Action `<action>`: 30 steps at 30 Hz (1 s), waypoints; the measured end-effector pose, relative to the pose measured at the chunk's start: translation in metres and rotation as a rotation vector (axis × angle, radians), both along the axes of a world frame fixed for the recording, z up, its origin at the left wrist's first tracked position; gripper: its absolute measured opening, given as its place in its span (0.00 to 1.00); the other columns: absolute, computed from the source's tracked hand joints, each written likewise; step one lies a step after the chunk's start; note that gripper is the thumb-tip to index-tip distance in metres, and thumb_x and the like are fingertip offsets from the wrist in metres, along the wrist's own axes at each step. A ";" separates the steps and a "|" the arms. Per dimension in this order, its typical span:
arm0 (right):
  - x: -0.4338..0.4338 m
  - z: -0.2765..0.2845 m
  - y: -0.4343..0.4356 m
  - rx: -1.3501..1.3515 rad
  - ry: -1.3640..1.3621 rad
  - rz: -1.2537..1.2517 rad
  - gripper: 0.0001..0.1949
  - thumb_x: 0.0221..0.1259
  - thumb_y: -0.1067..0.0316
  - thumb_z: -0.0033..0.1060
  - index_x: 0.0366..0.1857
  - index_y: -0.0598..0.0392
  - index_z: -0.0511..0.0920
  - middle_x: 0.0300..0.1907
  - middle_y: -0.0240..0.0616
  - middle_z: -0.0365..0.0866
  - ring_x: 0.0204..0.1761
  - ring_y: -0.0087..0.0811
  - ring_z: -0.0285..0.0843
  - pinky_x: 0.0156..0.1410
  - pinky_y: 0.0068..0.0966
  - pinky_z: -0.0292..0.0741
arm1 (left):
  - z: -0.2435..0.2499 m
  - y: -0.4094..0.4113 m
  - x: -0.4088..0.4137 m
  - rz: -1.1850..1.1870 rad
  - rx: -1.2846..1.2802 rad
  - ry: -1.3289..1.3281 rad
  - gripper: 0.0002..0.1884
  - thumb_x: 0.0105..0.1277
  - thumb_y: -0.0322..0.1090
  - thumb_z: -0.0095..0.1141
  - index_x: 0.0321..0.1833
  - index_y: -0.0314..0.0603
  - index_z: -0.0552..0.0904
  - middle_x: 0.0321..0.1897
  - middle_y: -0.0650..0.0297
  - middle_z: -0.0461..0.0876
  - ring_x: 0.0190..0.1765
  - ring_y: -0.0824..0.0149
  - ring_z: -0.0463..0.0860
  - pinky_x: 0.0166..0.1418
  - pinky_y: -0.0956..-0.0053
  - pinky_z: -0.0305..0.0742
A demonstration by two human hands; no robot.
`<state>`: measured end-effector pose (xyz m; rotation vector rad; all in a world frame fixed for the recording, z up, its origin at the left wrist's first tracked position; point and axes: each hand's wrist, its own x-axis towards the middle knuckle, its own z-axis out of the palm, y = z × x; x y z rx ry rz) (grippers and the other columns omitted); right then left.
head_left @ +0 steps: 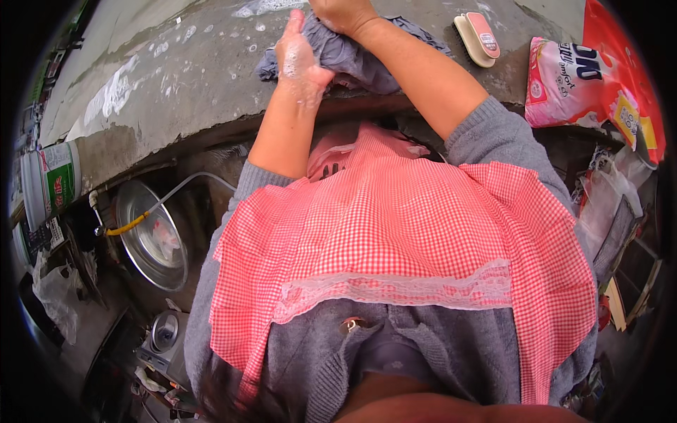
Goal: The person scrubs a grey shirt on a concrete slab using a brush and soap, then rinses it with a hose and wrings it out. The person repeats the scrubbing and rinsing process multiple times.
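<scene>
A wet, bunched grey-blue cloth (344,55) lies at the front edge of a concrete slab (211,79). My left hand (299,55), covered in suds, is at the cloth's left side, its thumb spread away from the fingers and nothing seen in its grasp. At the top rim of the picture, my right hand (344,15) is over the cloth with its fingers curled. The picture's edge cuts that hand off, so whether it grips the fabric is hidden. A scrub brush (478,39) with a pink and cream back rests to the right of the cloth.
A pink and red laundry detergent bag (563,82) stands at the slab's right end. On the left are a white and green bucket (53,180), a metal basin (153,238) and a hose (182,185). Suds (113,87) streak the slab.
</scene>
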<state>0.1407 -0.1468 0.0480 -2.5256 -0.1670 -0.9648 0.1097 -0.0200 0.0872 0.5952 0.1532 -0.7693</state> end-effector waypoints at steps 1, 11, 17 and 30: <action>0.003 -0.004 -0.003 0.075 -0.059 0.033 0.12 0.56 0.62 0.51 0.19 0.57 0.73 0.17 0.42 0.72 0.26 0.44 0.76 0.35 0.38 0.72 | -0.020 0.008 0.016 -0.040 -0.101 -0.021 0.24 0.72 0.49 0.33 0.53 0.34 0.71 0.49 0.53 0.78 0.52 0.52 0.78 0.56 0.51 0.72; -0.109 0.040 0.002 -0.094 0.797 0.092 0.28 0.49 0.57 0.65 0.57 0.49 0.70 0.55 0.45 0.73 0.56 0.43 0.71 0.58 0.36 0.68 | -0.025 0.047 0.023 0.135 0.077 -0.182 0.12 0.65 0.28 0.48 0.50 0.30 0.73 0.43 0.58 0.79 0.47 0.57 0.79 0.54 0.59 0.76; -0.100 0.029 -0.027 0.518 0.360 -0.005 0.20 0.61 0.64 0.52 0.54 0.63 0.67 0.49 0.50 0.74 0.47 0.33 0.76 0.52 0.29 0.73 | -0.034 0.051 0.014 0.384 0.263 -0.171 0.17 0.69 0.37 0.47 0.58 0.41 0.67 0.50 0.59 0.75 0.52 0.57 0.77 0.56 0.53 0.72; -0.086 0.059 0.076 0.054 -0.101 0.339 0.08 0.55 0.61 0.60 0.25 0.52 0.76 0.23 0.36 0.74 0.25 0.36 0.76 0.28 0.28 0.73 | -0.080 0.000 0.045 0.098 -0.275 -0.133 0.17 0.65 0.43 0.49 0.54 0.49 0.69 0.43 0.63 0.76 0.47 0.62 0.76 0.51 0.62 0.72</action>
